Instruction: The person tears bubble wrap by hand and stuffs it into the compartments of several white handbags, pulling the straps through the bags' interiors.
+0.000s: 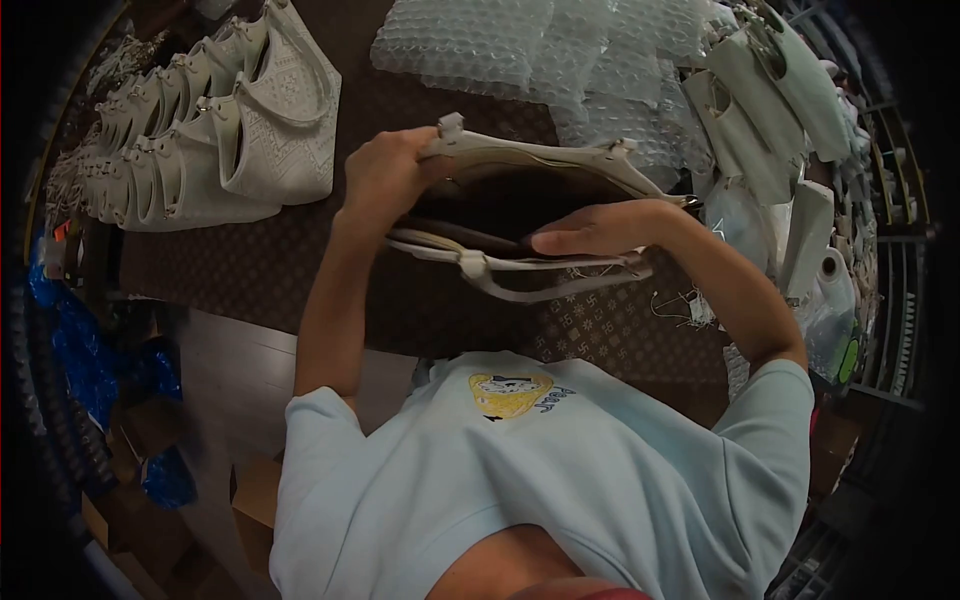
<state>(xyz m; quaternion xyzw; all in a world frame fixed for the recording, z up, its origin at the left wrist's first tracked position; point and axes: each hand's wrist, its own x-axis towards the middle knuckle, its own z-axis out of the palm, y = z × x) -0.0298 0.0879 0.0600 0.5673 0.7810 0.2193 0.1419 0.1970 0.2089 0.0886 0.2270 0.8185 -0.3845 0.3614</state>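
A cream handbag (pixel 520 148) is held open over the brown patterned table, its dark inside facing up. My left hand (pixel 388 178) grips the bag's left end near a strap tab, fingers closed, with the thumb side at the opening. My right hand (pixel 600 228) reaches into the opening from the right, fingers extended along the near inner wall; some fingertips are hidden inside. One strap of the bag hangs on the near side.
Several cream bags (pixel 285 110) stand in a row at the upper left. Bubble wrap sheets (pixel 470 40) lie at the far side. More pale bags (pixel 760 120) are piled at the right, beside a clear plastic roll (pixel 832 285). Blue plastic (pixel 85 350) is at the lower left.
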